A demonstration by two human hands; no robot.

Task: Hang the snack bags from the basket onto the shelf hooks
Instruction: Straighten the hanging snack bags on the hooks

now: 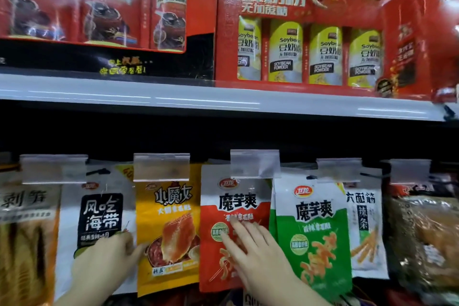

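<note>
A row of snack bags hangs from hooks under clear price-tag holders (254, 163). From the left hang a white seaweed bag (99, 206), a yellow bag (169, 218), a red bag (223, 211) and a green bag (315, 231). My left hand (109, 263) grips the left edge of the yellow bag, thumb on its front and fingers behind. My right hand (255, 248) lies with straight fingers flat on the front of the red bag. The basket is out of view.
Further right hang a white spicy-strip bag (365, 226) and a dark bag (427, 236). At the far left hangs a bamboo-shoot bag (22, 226). Red gift boxes (303, 25) stand on the white shelf (198, 99) above the hooks.
</note>
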